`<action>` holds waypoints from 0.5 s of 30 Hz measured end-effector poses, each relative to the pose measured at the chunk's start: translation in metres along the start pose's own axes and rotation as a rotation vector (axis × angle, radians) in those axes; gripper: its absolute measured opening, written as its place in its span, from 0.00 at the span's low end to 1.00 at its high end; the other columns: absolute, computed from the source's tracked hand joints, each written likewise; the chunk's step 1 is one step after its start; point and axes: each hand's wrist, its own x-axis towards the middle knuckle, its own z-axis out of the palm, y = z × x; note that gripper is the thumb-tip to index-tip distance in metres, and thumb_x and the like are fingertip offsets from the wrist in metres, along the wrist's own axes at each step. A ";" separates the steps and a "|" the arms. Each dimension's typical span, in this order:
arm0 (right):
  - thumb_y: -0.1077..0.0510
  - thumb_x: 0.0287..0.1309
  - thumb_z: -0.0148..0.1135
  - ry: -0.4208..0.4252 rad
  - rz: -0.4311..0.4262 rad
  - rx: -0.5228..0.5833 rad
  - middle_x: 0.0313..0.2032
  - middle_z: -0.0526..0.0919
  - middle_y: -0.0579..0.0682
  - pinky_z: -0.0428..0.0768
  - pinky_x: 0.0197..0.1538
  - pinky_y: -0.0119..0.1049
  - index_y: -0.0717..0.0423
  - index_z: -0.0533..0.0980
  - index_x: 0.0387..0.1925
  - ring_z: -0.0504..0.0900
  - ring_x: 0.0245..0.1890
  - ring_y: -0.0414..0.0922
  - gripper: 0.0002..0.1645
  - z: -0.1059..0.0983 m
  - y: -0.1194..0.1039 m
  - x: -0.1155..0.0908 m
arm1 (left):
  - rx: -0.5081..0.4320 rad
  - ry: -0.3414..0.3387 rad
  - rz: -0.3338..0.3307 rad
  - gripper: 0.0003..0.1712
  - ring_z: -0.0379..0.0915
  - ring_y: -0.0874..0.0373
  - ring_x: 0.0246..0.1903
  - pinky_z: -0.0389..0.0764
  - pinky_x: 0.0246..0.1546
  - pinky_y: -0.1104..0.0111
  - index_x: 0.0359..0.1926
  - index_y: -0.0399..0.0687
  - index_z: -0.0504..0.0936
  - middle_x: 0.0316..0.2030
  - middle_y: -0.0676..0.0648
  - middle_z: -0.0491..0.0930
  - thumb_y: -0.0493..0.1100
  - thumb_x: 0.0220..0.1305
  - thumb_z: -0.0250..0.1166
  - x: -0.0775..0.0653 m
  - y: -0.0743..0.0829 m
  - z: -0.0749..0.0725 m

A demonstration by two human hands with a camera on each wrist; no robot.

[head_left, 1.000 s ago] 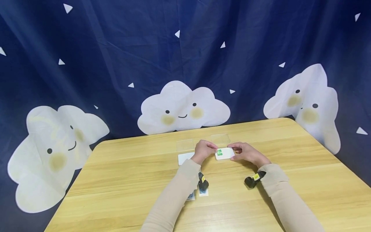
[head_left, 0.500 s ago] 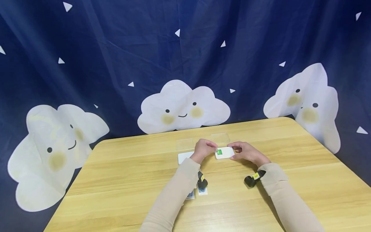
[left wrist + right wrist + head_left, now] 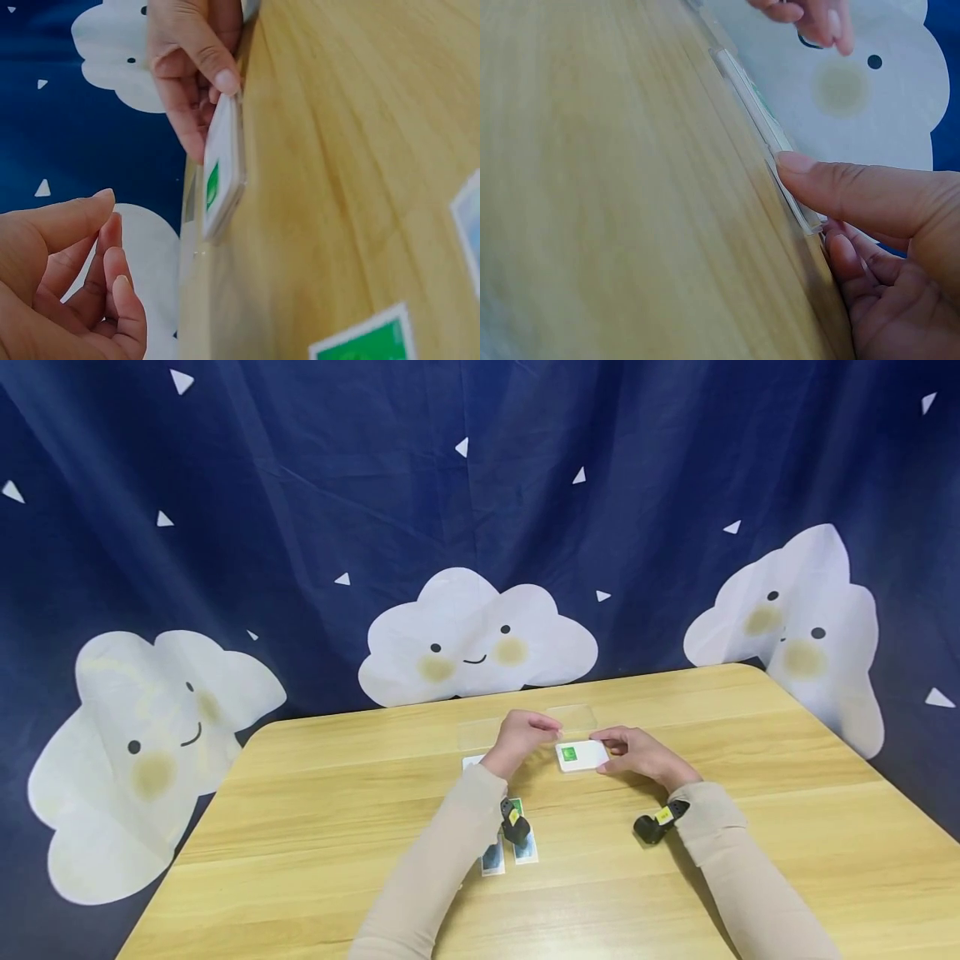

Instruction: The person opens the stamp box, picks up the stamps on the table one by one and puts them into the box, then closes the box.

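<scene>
A flat white box [image 3: 591, 756] with a clear plastic edge lies near the back of the table, a small green stamp [image 3: 569, 753] on its left half. My right hand [image 3: 637, 753] grips the box's right end, thumb [image 3: 799, 163] on the near side and fingers behind. Just left of the box, my left hand [image 3: 519, 739] hovers, its bent fingers and thumb almost meeting; nothing shows between them in the left wrist view. A second white box [image 3: 471, 762] is mostly hidden behind the left hand.
Two clear plastic lids [image 3: 573, 717] lie behind the boxes. Blue and green stamp strips [image 3: 525, 847] with scalloped white borders lie nearer, partly under the left wrist camera [image 3: 516, 827]. A dark blue curtain [image 3: 465, 510] with clouds hangs beyond the table's back edge.
My left hand has come off the box's left end and moved slightly up and left, uncovering the whole green stamp and more of the strips. The right hand keeps its grip.
</scene>
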 end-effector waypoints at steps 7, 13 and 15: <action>0.66 0.46 0.70 0.001 0.007 0.009 0.52 0.74 0.68 0.72 0.46 0.29 0.73 0.67 0.58 0.74 0.50 0.55 0.37 0.000 0.000 0.000 | -0.008 -0.033 -0.006 0.09 0.78 0.60 0.39 0.77 0.41 0.70 0.38 0.40 0.86 0.36 0.48 0.85 0.36 0.53 0.69 -0.008 0.003 -0.013; 0.66 0.46 0.70 0.004 0.005 0.011 0.52 0.74 0.68 0.72 0.45 0.28 0.74 0.67 0.58 0.74 0.49 0.55 0.37 0.000 0.000 0.000 | 0.014 -0.049 -0.033 0.10 0.77 0.59 0.38 0.76 0.44 0.66 0.39 0.40 0.86 0.35 0.50 0.85 0.37 0.55 0.69 -0.018 0.005 -0.022; 0.66 0.46 0.70 0.006 0.007 0.004 0.52 0.74 0.68 0.72 0.45 0.29 0.73 0.67 0.58 0.74 0.50 0.55 0.37 0.000 0.000 -0.001 | 0.019 -0.049 -0.043 0.10 0.76 0.60 0.37 0.76 0.44 0.66 0.39 0.40 0.86 0.34 0.50 0.84 0.37 0.54 0.69 -0.021 0.005 -0.024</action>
